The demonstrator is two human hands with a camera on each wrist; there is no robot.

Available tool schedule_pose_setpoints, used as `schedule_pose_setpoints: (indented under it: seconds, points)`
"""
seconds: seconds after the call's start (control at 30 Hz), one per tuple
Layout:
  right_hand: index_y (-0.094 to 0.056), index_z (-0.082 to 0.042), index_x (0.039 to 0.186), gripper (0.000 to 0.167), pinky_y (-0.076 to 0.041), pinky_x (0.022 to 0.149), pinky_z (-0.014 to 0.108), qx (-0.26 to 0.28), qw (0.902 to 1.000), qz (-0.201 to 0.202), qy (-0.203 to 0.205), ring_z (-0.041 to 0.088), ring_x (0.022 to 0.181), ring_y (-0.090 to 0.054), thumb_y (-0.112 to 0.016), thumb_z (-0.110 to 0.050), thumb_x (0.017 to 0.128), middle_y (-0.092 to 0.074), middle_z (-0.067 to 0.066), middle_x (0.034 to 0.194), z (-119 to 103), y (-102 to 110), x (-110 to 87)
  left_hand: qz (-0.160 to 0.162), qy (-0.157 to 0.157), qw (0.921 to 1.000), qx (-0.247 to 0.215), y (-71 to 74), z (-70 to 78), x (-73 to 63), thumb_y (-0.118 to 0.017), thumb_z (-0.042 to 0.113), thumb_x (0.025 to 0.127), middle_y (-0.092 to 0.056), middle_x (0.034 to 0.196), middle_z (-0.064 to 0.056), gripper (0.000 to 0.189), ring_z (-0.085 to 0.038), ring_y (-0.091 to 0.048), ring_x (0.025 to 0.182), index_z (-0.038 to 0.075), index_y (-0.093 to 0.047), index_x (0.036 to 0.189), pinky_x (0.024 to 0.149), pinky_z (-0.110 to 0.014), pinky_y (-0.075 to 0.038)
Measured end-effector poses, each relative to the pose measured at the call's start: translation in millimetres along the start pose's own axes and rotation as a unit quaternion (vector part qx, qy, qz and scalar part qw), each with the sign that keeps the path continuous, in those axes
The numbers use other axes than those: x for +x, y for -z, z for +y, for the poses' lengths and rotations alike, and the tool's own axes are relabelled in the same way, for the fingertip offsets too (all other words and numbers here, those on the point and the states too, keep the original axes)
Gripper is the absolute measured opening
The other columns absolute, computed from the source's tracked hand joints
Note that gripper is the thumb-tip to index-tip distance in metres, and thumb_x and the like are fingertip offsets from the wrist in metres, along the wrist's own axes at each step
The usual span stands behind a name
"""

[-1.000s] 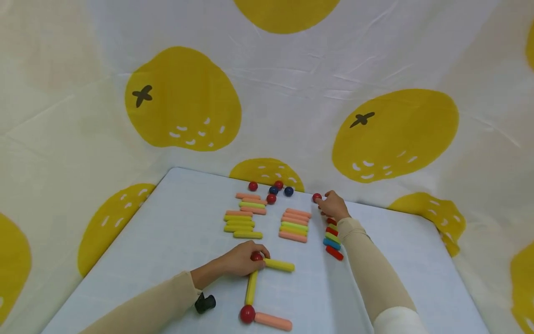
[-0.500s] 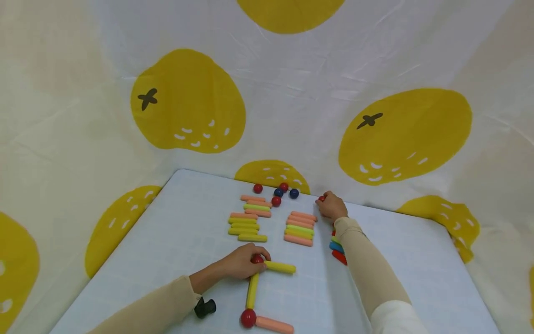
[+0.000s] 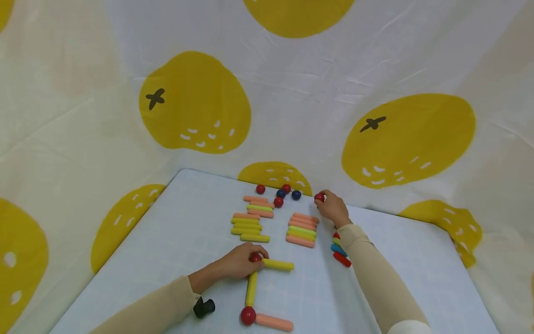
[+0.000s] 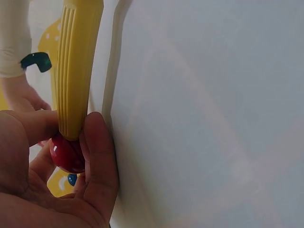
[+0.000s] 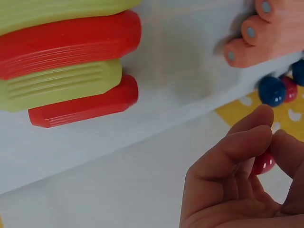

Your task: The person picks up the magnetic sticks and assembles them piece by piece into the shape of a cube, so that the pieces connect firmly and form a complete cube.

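Observation:
My left hand (image 3: 240,261) grips a red ball (image 4: 66,154) at a corner of a joined frame, fingers curled round it. From that ball a yellow stick (image 3: 278,265) runs right, and another yellow stick (image 3: 251,290) runs down to a second red ball (image 3: 248,316). A salmon-pink stick (image 3: 274,322) extends right from this lower ball. At the table's far edge my right hand (image 3: 334,207) pinches a separate red ball (image 5: 264,163) between thumb and fingers. Below that hand lies a column of short red, green and blue sticks (image 3: 339,250), partly hidden by the sleeve.
Loose red and dark blue balls (image 3: 281,194) sit at the back of the white table (image 3: 167,222). Rows of yellow sticks (image 3: 246,226) and pink and green sticks (image 3: 302,230) lie mid-table. A small black object (image 3: 204,307) is beside my left wrist. A patterned cloth (image 3: 292,93) hangs behind.
My right hand has taken hold of the red ball at the far edge, which its fingers first only reached. The left hand stays on the corner ball. The head view shifts slightly.

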State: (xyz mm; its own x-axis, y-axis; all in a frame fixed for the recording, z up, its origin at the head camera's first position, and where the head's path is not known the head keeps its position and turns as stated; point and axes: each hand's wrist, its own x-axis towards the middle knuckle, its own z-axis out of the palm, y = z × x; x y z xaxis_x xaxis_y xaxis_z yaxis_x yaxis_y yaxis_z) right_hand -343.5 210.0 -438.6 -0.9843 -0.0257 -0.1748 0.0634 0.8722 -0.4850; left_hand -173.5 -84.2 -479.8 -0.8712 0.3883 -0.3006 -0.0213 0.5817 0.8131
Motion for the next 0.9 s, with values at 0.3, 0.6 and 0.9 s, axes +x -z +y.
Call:
schedule_pose_setpoints:
  seconds: [0.3,0.6,0.9]
  points:
    - [-0.047,-0.013,0.146,0.049,-0.047,0.068,0.029,0.057,0.9969,-0.035,0.042,0.026,0.086,-0.071,-0.060,-0.032,0.103,-0.075,0.014,0.109,-6.7,6.4,-55.0,0.001,0.011,0.9999,0.003,-1.2,0.4,0.2,-0.071,0.024,0.096,-0.057,0.103,-0.005,0.019,-0.018,-0.057,0.067,0.024,-0.070,0.115,0.060,-0.031,-0.053]
    - [-0.053,-0.017,0.143,0.047,-0.046,0.063,0.028,0.067,0.9951,-0.066,0.032,0.022,0.081,-0.070,-0.066,-0.032,0.100,-0.075,0.006,0.098,2.5,-10.1,-102.8,0.004,0.016,0.9998,0.014,-2.0,0.1,0.9,-0.070,0.022,0.097,-0.057,0.104,-0.006,0.017,-0.018,-0.058,0.068,0.023,-0.071,0.114,0.060,-0.029,-0.053]
    - [-0.057,-0.018,0.137,0.043,-0.049,0.064,0.028,0.078,0.9913,-0.103,0.025,0.019,0.073,-0.065,-0.070,-0.028,0.098,-0.071,0.003,0.089,5.4,-29.7,-133.8,0.004,0.021,0.9997,0.007,-1.7,4.5,0.1,-0.071,0.022,0.096,-0.056,0.101,-0.006,0.019,-0.018,-0.057,0.065,0.022,-0.070,0.115,0.059,-0.030,-0.053]
